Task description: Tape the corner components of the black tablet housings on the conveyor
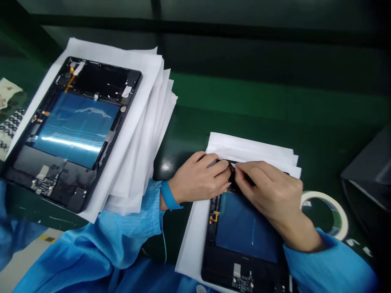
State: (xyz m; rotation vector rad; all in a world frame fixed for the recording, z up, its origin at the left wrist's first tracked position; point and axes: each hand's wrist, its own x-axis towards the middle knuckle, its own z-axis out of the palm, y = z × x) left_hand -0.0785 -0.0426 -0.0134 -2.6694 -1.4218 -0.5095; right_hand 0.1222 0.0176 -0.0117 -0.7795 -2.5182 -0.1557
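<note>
From where I stand, the open tablet (pixel 224 263) lies on a stack of white sheets (pixel 252 142) on the green bench (pixel 191 126), in front of the person and toward their right, and both hands are at its far end. The right hand (pixel 273 191) has its thumb and index fingertip pressed together on a small white piece (pixel 233 165) at that end. The left hand (pixel 200 179), with a blue band (pixel 169 195) at the wrist, curls over the far left corner; its fingertips are too hidden for me to tell whether they pinch anything. As for progress, the blue panel (pixel 247 228) and the small circuit board (pixel 242 282) already sit in the housing, while the inside is uncovered and the white piece, I judge, is not yet settled. The hands hide much of the far end, so I cannot tell what else is finished there. The tablet's long axis runs away from the person, its far end leaning slightly right, the circuit-board end nearest the body. Just beside it on the right is a roll of tape (pixel 342 211); well to the left, a second open tablet (pixel 26 160) rests on its own paper stack (pixel 152 118), leaning more strongly the same way.
</note>
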